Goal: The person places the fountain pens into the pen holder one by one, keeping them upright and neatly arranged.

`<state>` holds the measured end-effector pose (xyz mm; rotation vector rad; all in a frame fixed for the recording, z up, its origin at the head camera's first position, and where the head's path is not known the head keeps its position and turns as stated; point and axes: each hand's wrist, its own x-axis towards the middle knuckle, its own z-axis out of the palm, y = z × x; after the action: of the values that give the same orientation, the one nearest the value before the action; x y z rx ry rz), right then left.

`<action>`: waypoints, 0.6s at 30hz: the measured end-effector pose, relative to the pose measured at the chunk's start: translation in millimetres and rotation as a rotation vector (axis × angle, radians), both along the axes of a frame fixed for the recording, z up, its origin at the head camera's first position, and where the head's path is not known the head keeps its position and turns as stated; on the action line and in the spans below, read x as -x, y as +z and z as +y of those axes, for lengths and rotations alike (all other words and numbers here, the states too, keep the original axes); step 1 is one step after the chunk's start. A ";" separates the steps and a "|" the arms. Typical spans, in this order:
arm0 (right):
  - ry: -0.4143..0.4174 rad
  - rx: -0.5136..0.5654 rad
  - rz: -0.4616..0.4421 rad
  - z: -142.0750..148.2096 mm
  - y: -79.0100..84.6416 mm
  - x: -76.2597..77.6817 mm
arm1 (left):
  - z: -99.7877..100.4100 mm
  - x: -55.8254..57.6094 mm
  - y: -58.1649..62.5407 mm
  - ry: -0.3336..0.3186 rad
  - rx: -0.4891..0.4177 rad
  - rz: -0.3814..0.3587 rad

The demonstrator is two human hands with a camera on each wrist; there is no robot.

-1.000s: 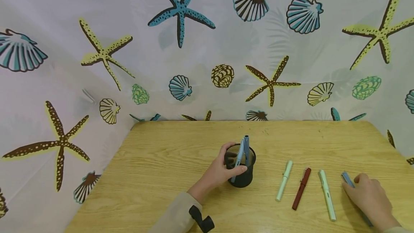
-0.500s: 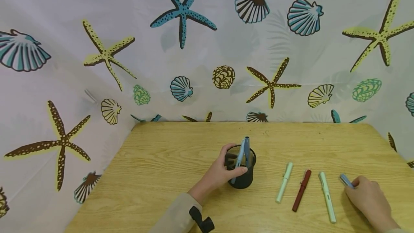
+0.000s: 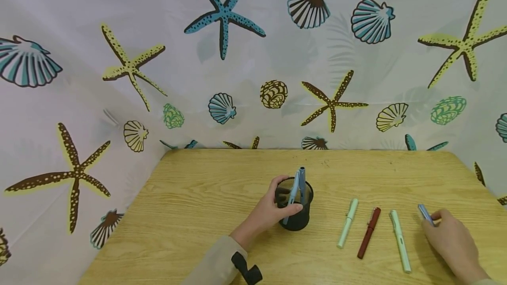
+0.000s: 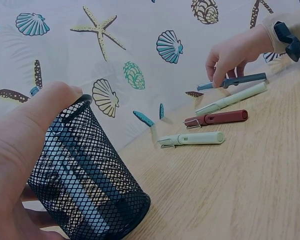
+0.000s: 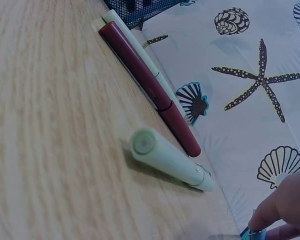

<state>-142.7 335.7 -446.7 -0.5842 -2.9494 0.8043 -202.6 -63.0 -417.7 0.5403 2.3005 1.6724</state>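
My left hand (image 3: 264, 214) grips a black mesh pen cup (image 3: 298, 222) from its left side, thumb across the front. Inside the cup lean a light blue pen (image 3: 293, 190) and a darker blue pen (image 3: 303, 184). At the right, my right hand (image 3: 453, 239) pinches a blue pen (image 3: 425, 213) between thumb and fingers; in the left wrist view this pen (image 4: 250, 78) lies roughly level, close to the tabletop. Its lower part is hidden by the hand in the head view. Only fingers of the right hand (image 5: 287, 207) show in the right wrist view.
Between the hands, a pale green pen (image 3: 348, 223), a dark red pen (image 3: 369, 233) and another pale green pen (image 3: 401, 241) lie apart on the wooden table (image 3: 222, 179). A patterned cloth (image 3: 253, 65) hangs behind the table's far edge and along the sides.
The right hand has firmed its hold on the blue pen and shifted it slightly. The pen's tail, visible below the hand earlier, is now hidden. The left hand and cup stay put.
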 end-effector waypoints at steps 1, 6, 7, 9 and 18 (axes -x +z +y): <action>0.003 0.008 -0.001 -0.2 0.5 0.0 | 0.0 0.5 -0.5 -0.001 0.002 0.000; 0.018 0.038 0.006 -1.7 3.3 -0.2 | 0.4 6.7 -9.6 -0.005 0.004 0.002; 0.015 0.041 0.013 -2.5 3.9 -0.1 | 0.4 8.8 -13.3 -0.004 0.002 0.002; 0.010 0.046 0.036 -4.5 4.5 -0.3 | 0.4 12.7 -20.9 -0.002 0.000 0.007; -0.013 0.072 0.126 -13.6 7.0 1.6 | 0.9 20.5 -34.6 0.018 0.000 0.025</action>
<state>-144.2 322.1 -439.7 -0.5355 -2.8105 0.9140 -223.1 -62.1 -452.3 0.5453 2.3293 1.6825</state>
